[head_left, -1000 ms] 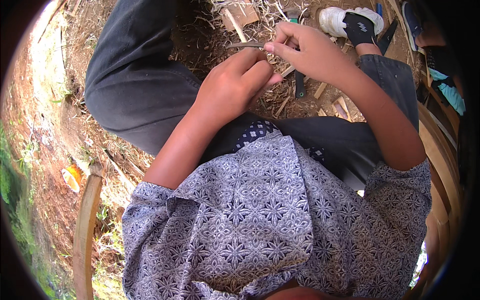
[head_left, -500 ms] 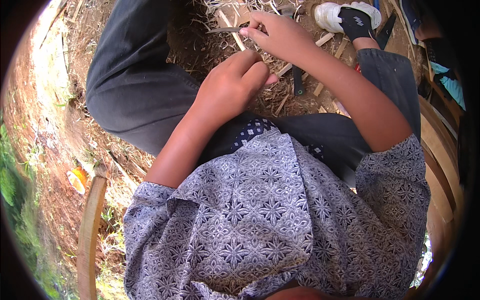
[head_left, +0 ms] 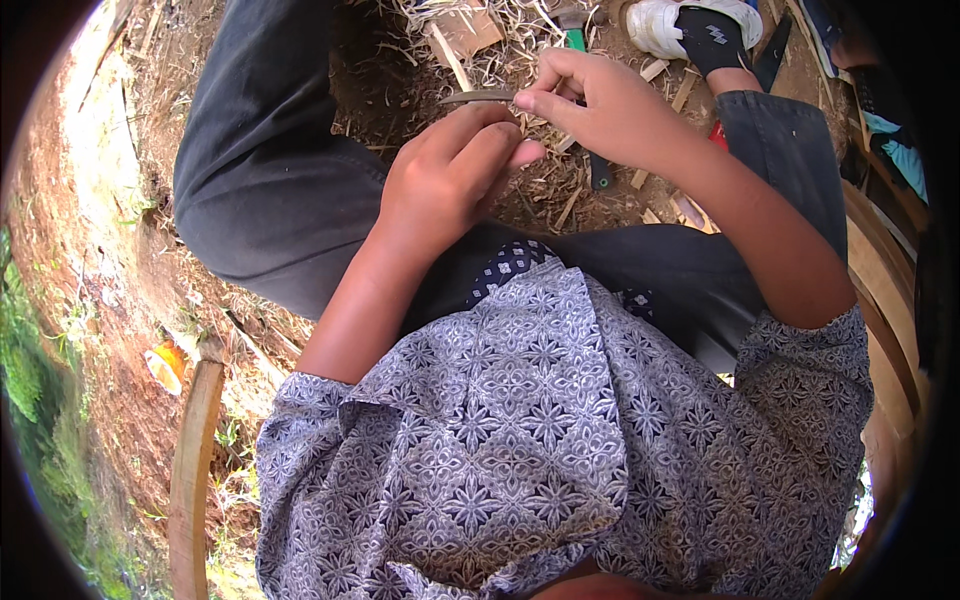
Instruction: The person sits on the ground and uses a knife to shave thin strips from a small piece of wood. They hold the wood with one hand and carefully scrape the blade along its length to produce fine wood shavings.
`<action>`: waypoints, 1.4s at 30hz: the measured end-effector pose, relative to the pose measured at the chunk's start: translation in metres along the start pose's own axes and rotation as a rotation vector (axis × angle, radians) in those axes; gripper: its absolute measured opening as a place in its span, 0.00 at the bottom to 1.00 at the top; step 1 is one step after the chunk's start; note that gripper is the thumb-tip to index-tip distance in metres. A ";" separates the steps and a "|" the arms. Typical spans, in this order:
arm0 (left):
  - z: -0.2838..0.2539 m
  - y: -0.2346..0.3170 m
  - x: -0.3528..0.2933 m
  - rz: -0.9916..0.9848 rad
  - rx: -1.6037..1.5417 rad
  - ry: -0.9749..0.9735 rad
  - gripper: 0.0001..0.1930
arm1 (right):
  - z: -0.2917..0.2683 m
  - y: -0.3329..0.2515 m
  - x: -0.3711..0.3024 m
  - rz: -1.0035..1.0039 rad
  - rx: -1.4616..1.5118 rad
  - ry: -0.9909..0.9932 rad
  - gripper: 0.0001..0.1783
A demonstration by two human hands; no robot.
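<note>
My right hand (head_left: 600, 108) grips a knife, its fingers closed round the handle, which they hide. The knife's narrow grey blade (head_left: 478, 97) points left, just above the knuckles of my left hand (head_left: 445, 180). That left hand is closed, thumb toward the right. A thin pale wooden strip (head_left: 450, 55) runs from the far side down behind the blade to my left fist. Its lower end is hidden by the fingers, and whether blade and strip touch I cannot tell.
Curly shavings (head_left: 520, 25) and a flat wooden piece (head_left: 478, 30) lie beyond my hands. A hammer (head_left: 575, 38) with a green and black handle lies partly behind my right hand. A dark blade (head_left: 772, 52) lies beside my shoe (head_left: 655, 28). A wooden beam (head_left: 195, 480) stands at left.
My right hand and the knife have come nearer and slightly right, the blade now close to my left knuckles. My left hand has shifted only slightly.
</note>
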State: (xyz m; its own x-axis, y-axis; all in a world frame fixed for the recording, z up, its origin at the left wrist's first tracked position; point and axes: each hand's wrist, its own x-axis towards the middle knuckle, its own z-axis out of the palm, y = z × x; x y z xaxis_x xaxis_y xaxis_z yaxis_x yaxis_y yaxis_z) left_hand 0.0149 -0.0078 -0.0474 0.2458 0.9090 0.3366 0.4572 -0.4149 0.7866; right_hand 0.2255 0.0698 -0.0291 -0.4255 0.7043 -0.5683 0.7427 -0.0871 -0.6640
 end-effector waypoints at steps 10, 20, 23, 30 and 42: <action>0.000 0.002 -0.001 -0.005 0.020 -0.028 0.09 | 0.017 0.002 0.026 -0.024 -0.189 0.075 0.22; 0.000 0.002 0.005 -0.010 0.002 -0.023 0.08 | 0.037 0.031 0.096 -0.005 -0.108 0.206 0.12; -0.002 0.001 0.008 0.009 -0.008 -0.018 0.09 | 0.032 0.032 0.094 -0.003 -0.040 0.273 0.10; -0.002 -0.006 0.001 -0.032 -0.040 -0.020 0.14 | 0.001 -0.010 0.026 -0.031 -0.073 0.010 0.19; 0.003 -0.014 -0.003 -0.084 0.019 -0.093 0.10 | 0.027 -0.001 0.063 -0.055 -0.220 0.034 0.19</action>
State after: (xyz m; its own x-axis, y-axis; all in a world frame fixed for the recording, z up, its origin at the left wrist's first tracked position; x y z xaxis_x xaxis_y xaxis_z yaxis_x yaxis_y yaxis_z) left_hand 0.0103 -0.0046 -0.0608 0.2835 0.9335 0.2194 0.4958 -0.3385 0.7997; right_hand 0.1835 0.0957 -0.0772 -0.4536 0.7272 -0.5152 0.8151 0.1049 -0.5697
